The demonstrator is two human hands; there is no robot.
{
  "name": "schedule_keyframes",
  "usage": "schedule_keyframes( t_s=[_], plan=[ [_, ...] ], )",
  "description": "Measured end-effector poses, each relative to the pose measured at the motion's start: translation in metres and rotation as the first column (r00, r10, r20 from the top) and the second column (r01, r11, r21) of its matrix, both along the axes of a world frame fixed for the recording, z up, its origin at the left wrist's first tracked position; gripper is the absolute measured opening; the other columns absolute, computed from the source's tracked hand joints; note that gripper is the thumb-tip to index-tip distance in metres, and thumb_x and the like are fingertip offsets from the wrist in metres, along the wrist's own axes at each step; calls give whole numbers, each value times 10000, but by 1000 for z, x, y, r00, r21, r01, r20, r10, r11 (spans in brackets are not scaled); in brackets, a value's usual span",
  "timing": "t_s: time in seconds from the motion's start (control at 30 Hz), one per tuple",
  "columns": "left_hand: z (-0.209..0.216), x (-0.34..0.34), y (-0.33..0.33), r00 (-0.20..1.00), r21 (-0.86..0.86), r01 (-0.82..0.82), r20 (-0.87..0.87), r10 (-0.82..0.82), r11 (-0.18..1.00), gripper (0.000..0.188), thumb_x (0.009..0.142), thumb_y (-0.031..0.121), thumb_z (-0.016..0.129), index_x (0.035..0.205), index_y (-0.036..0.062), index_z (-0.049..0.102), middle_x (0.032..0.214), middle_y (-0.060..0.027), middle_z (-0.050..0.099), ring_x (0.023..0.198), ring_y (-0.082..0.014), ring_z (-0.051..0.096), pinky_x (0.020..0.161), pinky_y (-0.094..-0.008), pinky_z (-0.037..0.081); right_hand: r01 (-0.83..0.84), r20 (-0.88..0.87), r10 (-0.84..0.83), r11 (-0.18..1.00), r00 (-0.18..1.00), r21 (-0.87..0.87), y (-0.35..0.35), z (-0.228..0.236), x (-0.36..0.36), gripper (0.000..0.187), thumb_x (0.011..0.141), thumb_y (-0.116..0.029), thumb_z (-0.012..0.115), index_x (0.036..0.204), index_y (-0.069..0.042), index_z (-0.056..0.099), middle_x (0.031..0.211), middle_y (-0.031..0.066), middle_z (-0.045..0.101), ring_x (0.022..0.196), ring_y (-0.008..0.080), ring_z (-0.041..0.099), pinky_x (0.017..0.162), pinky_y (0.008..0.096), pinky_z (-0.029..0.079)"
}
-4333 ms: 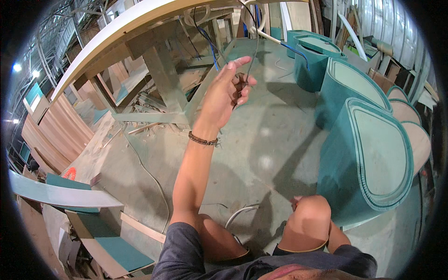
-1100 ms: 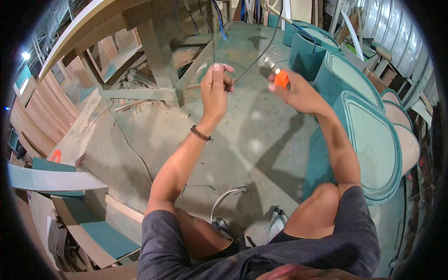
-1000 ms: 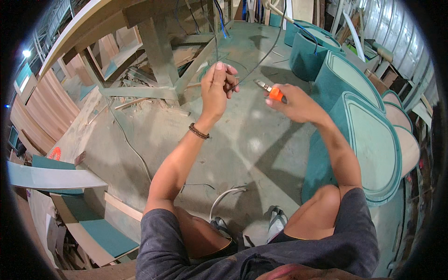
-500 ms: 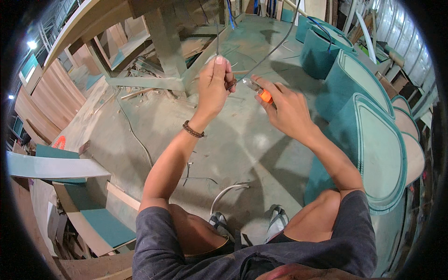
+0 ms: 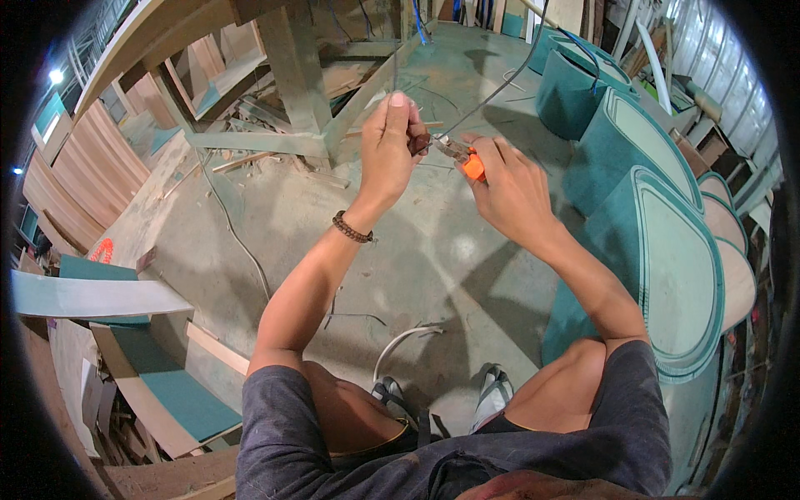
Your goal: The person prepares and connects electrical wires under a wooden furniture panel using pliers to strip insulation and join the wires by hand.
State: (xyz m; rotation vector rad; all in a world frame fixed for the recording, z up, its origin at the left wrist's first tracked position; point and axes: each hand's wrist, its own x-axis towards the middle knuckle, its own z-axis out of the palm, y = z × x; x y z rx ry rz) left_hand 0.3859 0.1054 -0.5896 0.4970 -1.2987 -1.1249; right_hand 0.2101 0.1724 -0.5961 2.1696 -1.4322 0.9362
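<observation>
My left hand (image 5: 388, 150), a braided bracelet on its wrist, is closed with the thumb on top, pinching a thin dark cable. That cable (image 5: 502, 87) comes down from the upper right to my fingers, and another stretch rises from the fist. In my right hand (image 5: 514, 185) is a pair of pliers (image 5: 454, 150) with orange handles, partly hidden by my fingers. The metal jaws lie at the cable, just right of my left fingertips. I cannot tell whether the jaws grip it.
Teal curved panels with pale tops (image 5: 679, 258) stand along the right. A wooden frame (image 5: 296, 92) rises at the far left, wood scraps beneath it. A grey cable (image 5: 229, 221) and a white curved piece (image 5: 400, 342) lie on the floor. A white strip (image 5: 100, 296) juts in at left.
The pliers have moved slightly left, and their jaws now meet the cable near my left fingers. My left hand has shifted slightly right, still pinching the cable.
</observation>
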Motion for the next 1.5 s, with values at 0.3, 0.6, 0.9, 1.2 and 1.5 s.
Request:
schedule_keyframes(
  t_s=[0.3, 0.6, 0.9, 1.2, 1.5],
  plan=[
    [9, -1, 10, 969, -24, 165, 193, -157, 986, 410, 1056, 470, 352, 917, 104, 473, 732, -47, 558, 551, -74, 401, 477, -205, 269, -119, 272, 62, 973, 960, 198, -28, -14, -17, 324, 842, -232, 721, 1039, -41, 549, 884, 201, 649, 834, 425, 632, 685, 466, 478],
    [21, 15, 6, 875, 81, 363, 312, -370, 928, 399, 1058, 478, 340, 1090, 114, 500, 802, -58, 593, 575, -77, 405, 491, -206, 295, -200, 316, 140, 966, 938, 164, -25, -6, -18, 332, 858, -239, 712, 1009, 7, 548, 864, 235, 649, 790, 429, 643, 669, 473, 493],
    [-14, 70, -39, 345, 312, 508, 780, -522, 803, 385, 1050, 381, 441, 1111, 42, 614, 804, -21, 614, 778, -102, 568, 759, -274, 458, -164, 438, 21, 943, 899, 291, -41, -22, -47, 436, 922, -441, 640, 954, -11, 574, 873, 214, 651, 808, 410, 634, 711, 443, 486],
    [-191, 214, -109, 13, 500, 232, 856, -516, 834, 305, 966, 288, 582, 1060, 4, 644, 860, -50, 676, 942, -162, 643, 928, -320, 470, -58, 468, -217, 861, 857, 505, -66, -41, -86, 524, 930, -537, 578, 1000, -18, 608, 904, 216, 666, 888, 396, 630, 791, 460, 472],
    [-230, 244, -105, 419, 814, -251, 579, -700, 523, 454, 964, 403, 600, 1128, -19, 591, 902, -122, 660, 848, -225, 699, 785, -415, 588, 37, 272, -210, 848, 939, 530, -58, -26, -87, 495, 947, -494, 568, 1016, -4, 587, 853, 216, 658, 818, 398, 639, 750, 493, 485]
  ],
)
